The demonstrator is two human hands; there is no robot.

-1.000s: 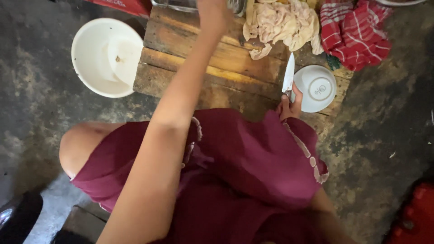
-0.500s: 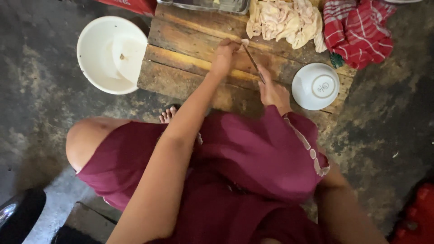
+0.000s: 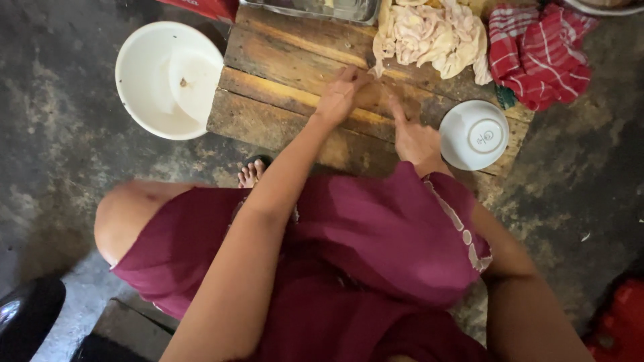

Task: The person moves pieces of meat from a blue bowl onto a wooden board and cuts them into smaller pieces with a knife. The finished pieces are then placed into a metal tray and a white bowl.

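Note:
My left hand point(image 3: 341, 95) rests with bent fingers on the wooden board point(image 3: 282, 74), its fingertips close to the lower edge of a pile of pale raw meat point(image 3: 429, 35). Whether it grips a piece is blurred. My right hand point(image 3: 412, 137) lies on the board just right of it, closed around a knife handle with the forefinger stretched forward. The blade point(image 3: 382, 94) is a dim blur between the two hands. A white bowl point(image 3: 475, 134) stands upside down right beside my right hand.
A wide white basin point(image 3: 168, 77) sits on the concrete floor left of the board. A red checked cloth point(image 3: 537, 53) lies at the board's far right, a metal tray point(image 3: 315, 8) at its far edge. My knees in a maroon dress and a bare foot point(image 3: 249, 174) are below.
My left arm came back from the far edge of the board to its middle. My right hand swung the knife from upright beside the bowl down to the board next to my left hand.

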